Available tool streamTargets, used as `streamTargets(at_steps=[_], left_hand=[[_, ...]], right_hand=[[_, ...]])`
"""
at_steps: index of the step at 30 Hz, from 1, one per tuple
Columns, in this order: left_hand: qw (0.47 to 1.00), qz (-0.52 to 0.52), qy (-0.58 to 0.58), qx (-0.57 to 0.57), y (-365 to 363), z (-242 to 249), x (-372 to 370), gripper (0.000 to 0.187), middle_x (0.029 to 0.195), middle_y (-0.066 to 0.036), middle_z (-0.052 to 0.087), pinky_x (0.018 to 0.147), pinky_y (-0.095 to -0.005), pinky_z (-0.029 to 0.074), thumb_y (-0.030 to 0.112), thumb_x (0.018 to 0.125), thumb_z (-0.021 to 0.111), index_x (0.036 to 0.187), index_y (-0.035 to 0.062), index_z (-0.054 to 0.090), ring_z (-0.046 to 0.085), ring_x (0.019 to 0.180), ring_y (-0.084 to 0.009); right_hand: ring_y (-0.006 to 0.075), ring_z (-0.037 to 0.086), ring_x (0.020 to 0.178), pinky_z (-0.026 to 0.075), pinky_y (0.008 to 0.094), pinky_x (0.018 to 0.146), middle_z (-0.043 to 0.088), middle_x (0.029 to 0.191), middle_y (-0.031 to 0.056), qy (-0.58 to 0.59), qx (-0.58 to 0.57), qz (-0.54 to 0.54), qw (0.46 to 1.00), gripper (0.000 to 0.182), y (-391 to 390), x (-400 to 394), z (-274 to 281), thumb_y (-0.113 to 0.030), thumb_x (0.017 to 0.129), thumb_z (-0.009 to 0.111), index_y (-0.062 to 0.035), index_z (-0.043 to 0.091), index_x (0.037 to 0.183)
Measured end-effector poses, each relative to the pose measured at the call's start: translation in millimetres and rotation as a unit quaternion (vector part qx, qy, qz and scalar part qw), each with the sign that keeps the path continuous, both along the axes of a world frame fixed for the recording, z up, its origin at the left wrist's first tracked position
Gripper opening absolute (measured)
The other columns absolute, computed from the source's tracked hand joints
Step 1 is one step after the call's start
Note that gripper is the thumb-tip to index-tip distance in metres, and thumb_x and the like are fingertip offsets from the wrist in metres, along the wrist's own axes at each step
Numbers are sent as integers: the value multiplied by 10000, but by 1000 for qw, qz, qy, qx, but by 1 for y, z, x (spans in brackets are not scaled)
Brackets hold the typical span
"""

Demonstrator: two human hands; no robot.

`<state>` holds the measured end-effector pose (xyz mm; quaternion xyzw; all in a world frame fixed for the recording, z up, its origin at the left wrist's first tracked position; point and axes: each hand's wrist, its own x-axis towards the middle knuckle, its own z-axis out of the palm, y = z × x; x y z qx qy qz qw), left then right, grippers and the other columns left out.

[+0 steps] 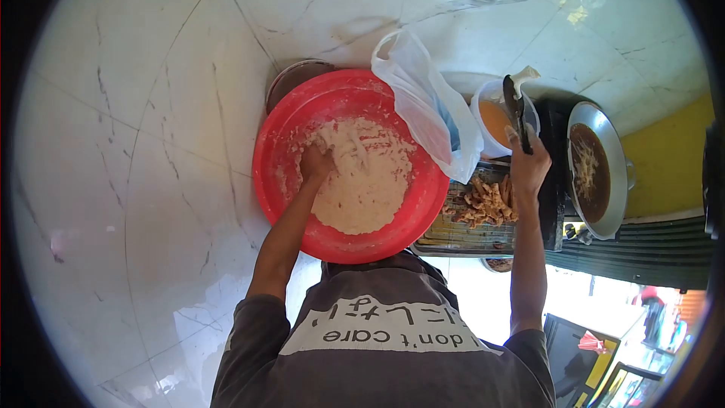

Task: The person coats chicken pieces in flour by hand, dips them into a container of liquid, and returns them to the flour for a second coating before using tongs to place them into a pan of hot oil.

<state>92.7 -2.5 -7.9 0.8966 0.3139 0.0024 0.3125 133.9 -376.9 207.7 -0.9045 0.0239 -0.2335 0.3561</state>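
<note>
In the basin (325, 91), my left hand (315, 162) is touching flour (362, 200), grip unclear; right of it, my right hand (533, 160) is clasping tongs (516, 111).

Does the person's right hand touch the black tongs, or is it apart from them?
Touching: the head view shows the right hand gripping one end of the black tongs, with no gap between.

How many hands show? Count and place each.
2: the left hand in the pale powder in the red basin, the right hand holding black tongs by the white tub.
</note>
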Motion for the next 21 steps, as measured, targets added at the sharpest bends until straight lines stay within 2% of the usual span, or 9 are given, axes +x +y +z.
streamTargets(at_steps=[1, 3, 4, 5, 10, 11, 13, 16, 21], left_hand=[[1000, -4, 0, -1, -3, 5, 3, 407, 959, -198, 622, 789, -418, 471, 299, 762, 649, 1011, -12, 564, 600, 916, -343], [1000, 19, -7, -7, -7, 15, 10, 447, 948, -192, 627, 795, -416, 474, 337, 741, 672, 1003, -7, 559, 604, 914, -338], [1000, 16, -9, -7, -9, 14, 15, 447, 948, -192, 627, 795, -416, 474, 337, 741, 672, 1003, -7, 559, 604, 914, -338], [1000, 23, 15, 11, -10, 13, 19, 462, 952, -188, 628, 793, -416, 476, 341, 727, 686, 1003, -6, 556, 606, 911, -337], [998, 19, 22, 63, -11, -1, 22, 511, 956, -181, 630, 796, -413, 479, 331, 686, 719, 1020, -14, 542, 610, 902, -332], [997, 20, 54, 48, -11, 1, 23, 496, 954, -184, 629, 795, -412, 480, 314, 680, 719, 1009, -17, 548, 611, 902, -331], [995, 22, 88, 33, -12, 6, 21, 481, 953, -187, 629, 794, -411, 481, 297, 675, 719, 997, -19, 555, 611, 902, -331], [994, 3, 111, 19, -8, -3, 15, 420, 942, -206, 624, 783, -410, 484, 254, 681, 695, 964, -28, 568, 610, 894, -342], [999, -46, 14, 4, -8, -10, 4, 370, 903, -228, 618, 748, -396, 493, 205, 686, 674, 925, -50, 553, 615, 839, -347]], right_hand=[[305, 631, 819, 483, 351, 711, 651, 925, 158, 0, -1, -4, 1000, 381, -7, 5, 8, -250, 747, 689, -32, 628, 1054], [324, 618, 905, 478, 394, 758, 640, 951, 191, 180, -149, -105, 967, 477, -21, 16, 24, -351, 732, 678, -36, 615, 1085], [334, 607, 942, 477, 416, 791, 636, 968, 191, 209, -210, -96, 950, 532, -33, 24, 19, -442, 716, 657, -37, 624, 1059], [334, 607, 942, 477, 416, 791, 636, 968, 191, 209, -209, -100, 950, 532, -42, 32, 15, -442, 716, 657, -37, 624, 1059], [318, 609, 954, 491, 409, 815, 612, 1055, 156, 360, -390, -51, 846, 479, -55, 65, 0, -399, 706, 672, -54, 607, 1032], [318, 609, 954, 491, 409, 815, 612, 1055, 156, 360, -390, -51, 846, 479, -55, 71, -5, -399, 706, 672, -54, 607, 1032], [292, 625, 931, 501, 390, 790, 644, 988, 139, 317, -442, -37, 838, 263, -55, 79, -11, -244, 739, 624, -88, 654, 948], [280, 631, 924, 512, 376, 766, 651, 985, 117, 326, -464, -11, 824, 223, -52, 94, -13, -194, 748, 596, -95, 659, 937], [266, 635, 922, 518, 361, 746, 653, 991, 110, 334, -483, 21, 809, 216, -50, 112, -42, -177, 739, 601, -102, 671, 929]])
